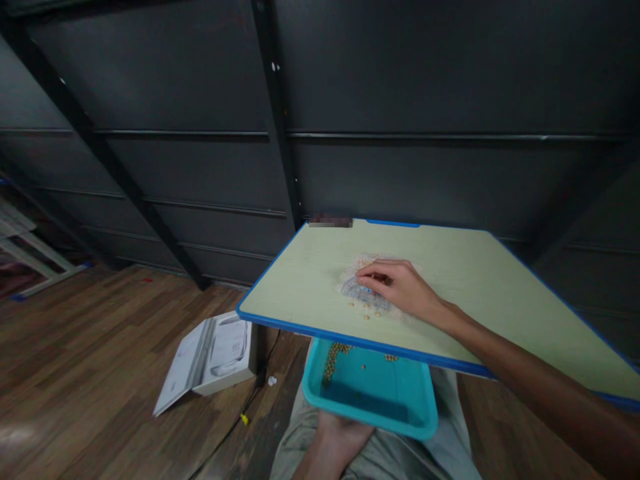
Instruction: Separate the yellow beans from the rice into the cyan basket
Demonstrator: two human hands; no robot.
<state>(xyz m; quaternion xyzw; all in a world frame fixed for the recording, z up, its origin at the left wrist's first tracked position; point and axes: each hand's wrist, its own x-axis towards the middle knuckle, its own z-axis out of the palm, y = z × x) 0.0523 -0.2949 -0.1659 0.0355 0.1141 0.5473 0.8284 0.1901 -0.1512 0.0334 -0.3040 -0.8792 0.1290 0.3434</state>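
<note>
Fingertips (360,273) of right hand (397,283) nearly meet over grains (367,317), contents unclear, and should work gently, while left hand (345,435) under near tray (370,418), its opening hidden, should hold level.

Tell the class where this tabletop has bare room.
Bare: between the scattered bits and the blue left edge; also beyond the right forearm, toward the blue right edge. Crowded: the middle, where bits lie around the right hand.
</note>
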